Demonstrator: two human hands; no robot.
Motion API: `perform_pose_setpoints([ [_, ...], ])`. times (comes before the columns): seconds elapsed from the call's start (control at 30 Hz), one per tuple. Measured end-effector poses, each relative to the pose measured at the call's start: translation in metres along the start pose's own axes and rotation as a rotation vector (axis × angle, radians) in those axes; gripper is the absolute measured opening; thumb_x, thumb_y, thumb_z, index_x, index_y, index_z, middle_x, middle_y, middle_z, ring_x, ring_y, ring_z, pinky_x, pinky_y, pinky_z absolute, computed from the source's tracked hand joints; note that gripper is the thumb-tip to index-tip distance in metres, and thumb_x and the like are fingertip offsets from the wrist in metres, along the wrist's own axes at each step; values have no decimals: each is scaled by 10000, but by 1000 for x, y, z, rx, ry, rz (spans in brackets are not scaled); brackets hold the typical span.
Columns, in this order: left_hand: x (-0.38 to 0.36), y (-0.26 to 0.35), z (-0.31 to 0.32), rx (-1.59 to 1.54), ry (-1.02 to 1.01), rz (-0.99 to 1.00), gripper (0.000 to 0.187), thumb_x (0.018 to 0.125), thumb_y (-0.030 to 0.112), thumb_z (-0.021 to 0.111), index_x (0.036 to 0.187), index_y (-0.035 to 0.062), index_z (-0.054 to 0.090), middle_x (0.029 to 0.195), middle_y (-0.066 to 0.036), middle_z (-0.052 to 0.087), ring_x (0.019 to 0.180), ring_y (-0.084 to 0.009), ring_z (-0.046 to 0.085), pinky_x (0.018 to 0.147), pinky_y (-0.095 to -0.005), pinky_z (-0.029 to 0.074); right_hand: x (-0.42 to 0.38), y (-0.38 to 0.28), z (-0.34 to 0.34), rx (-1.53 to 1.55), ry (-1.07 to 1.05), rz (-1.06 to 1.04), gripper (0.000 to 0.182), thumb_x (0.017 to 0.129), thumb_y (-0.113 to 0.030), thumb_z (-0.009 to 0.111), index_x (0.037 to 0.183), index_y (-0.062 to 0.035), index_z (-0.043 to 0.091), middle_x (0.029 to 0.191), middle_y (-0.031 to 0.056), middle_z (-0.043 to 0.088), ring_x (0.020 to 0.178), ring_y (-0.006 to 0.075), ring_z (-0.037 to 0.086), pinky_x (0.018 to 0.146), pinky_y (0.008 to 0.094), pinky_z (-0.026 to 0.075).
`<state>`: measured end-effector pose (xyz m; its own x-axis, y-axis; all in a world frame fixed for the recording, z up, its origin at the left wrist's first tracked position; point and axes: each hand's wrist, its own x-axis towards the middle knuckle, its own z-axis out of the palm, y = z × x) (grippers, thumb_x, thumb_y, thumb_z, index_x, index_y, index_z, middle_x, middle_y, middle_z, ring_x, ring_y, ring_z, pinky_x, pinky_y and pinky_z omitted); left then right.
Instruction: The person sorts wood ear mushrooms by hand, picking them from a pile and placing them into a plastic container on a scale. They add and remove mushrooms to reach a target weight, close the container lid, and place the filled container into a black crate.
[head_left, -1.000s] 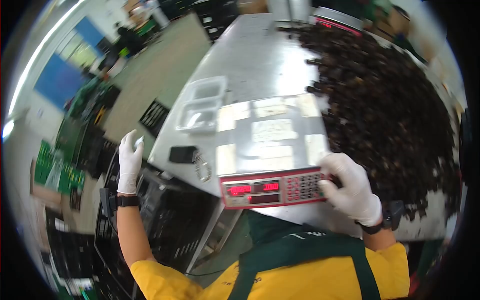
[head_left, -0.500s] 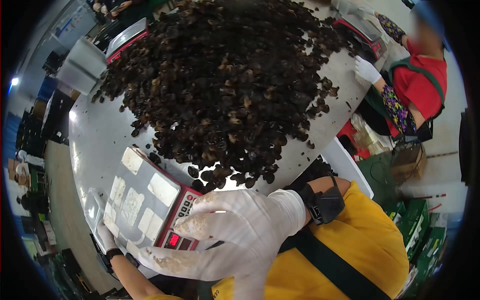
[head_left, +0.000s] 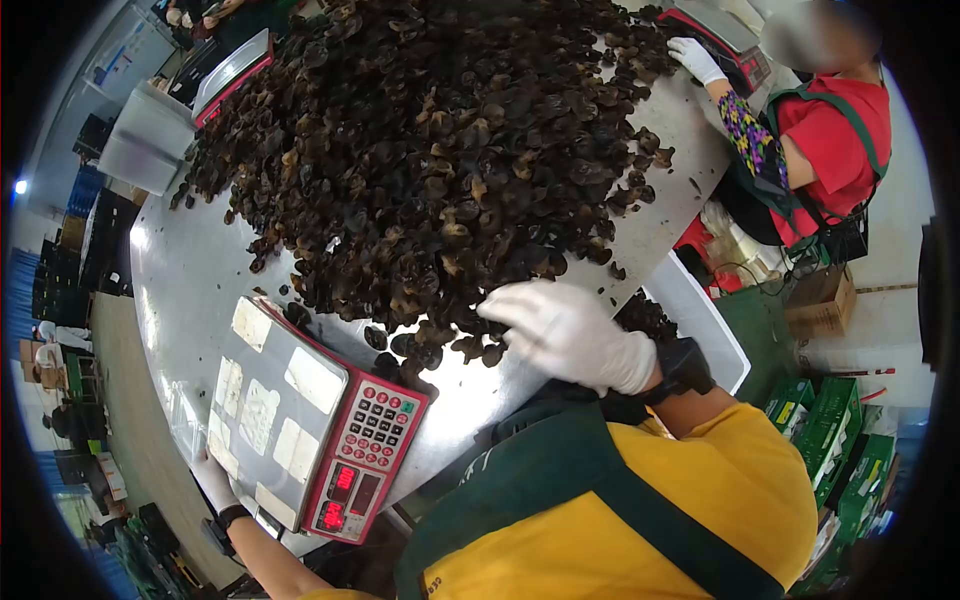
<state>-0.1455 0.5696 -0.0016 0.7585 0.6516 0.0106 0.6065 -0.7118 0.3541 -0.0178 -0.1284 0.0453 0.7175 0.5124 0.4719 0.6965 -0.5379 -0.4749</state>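
A large heap of dark brown wood ear mushrooms (head_left: 430, 170) covers much of the metal table (head_left: 165, 270). My right hand (head_left: 575, 335), in a white glove and slightly blurred, is at the near edge of the heap. Its fingers stretch out towards the mushrooms, and nothing shows in them. To the left is a red scale (head_left: 375, 425) with lit red digits, its grey plate (head_left: 280, 395) patched with pale tape. My gloved left hand (head_left: 212, 482) is beyond the scale's left edge, its fingers closed at the end of a clear plastic container (head_left: 187, 420). The scale partly hides those fingers.
Across the table on the right, a person in a red shirt (head_left: 835, 140) has a gloved hand (head_left: 697, 60) by the heap, near another scale (head_left: 715, 45). Stacked clear tubs (head_left: 150, 135) and a scale (head_left: 232, 75) stand back left. A white bin (head_left: 715, 320) is at my right.
My right hand has moved from over the scale's keypad up and right to the heap's near edge, uncovering the keypad. The co-worker's hand has moved to the heap. My left hand stays put.
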Motion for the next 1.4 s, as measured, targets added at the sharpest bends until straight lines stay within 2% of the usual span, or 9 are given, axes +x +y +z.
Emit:
perform_pose_setpoints([
  [0.23,-24,23,0,488,284,-39,284,949,290,539,925,40,670,916,-245,701,822,-455,665,712,-525,521,-36,47,-25,-81,137,350,284,860,-55,664,1144,-50,667,1114,112,676,1000,307,664,855,388,550],
  [0.5,-52,96,-67,236,625,-21,203,945,245,621,1022,58,636,847,-115,679,750,-299,652,710,-436,511,27,76,24,-177,113,30,334,810,-93,713,1142,-97,682,1186,64,613,1041,271,595,895,376,510],
  [0.7,-150,209,-10,-3,373,415,117,903,82,677,1017,65,661,762,-84,634,656,-182,597,632,-336,488,47,98,32,405,78,362,201,846,-35,737,1034,-50,665,1022,88,680,942,219,679,847,331,539],
  [0.77,-182,242,5,-5,203,245,134,911,97,687,1032,45,662,745,-67,614,638,-166,575,613,-320,474,41,106,38,880,93,588,228,872,-71,745,1081,-30,662,986,104,706,848,172,670,797,297,527],
  [0.9,-206,278,10,-139,205,332,465,933,111,683,1377,48,559,915,-80,657,755,-201,607,654,-333,491,61,90,23,160,111,264,382,825,-190,767,1168,-67,653,1119,105,685,1045,283,619,907,375,510],
  [0.97,-204,277,11,-133,240,364,482,938,100,670,1397,42,537,1026,-108,649,838,-226,620,692,-339,503,75,72,27,27,-64,130,698,796,-343,784,1432,-189,542,1429,151,515,1285,372,480,1050,475,422],
  [1.1,-203,279,11,-94,296,445,508,934,51,632,1423,16,501,1288,-172,587,1049,-300,629,816,-355,524,89,50,65,-234,-304,-69,801,731,-430,835,1458,-308,522,1536,148,423,1395,382,419,1001,501,471],
  [1.23,-211,276,5,-101,319,397,467,916,-22,570,1380,25,532,1315,-162,569,1111,-292,608,946,-402,485,107,56,75,-380,-449,-123,718,755,-386,805,1420,-292,550,1504,112,475,1240,319,539,897,475,516],
  [1.4,-208,232,-11,-93,281,350,539,810,-110,497,1335,-3,558,1322,-191,558,1281,-374,510,1079,-439,392,114,95,87,-131,-189,-187,200,838,-302,703,907,-116,720,944,24,611,922,201,634,693,366,567],
])
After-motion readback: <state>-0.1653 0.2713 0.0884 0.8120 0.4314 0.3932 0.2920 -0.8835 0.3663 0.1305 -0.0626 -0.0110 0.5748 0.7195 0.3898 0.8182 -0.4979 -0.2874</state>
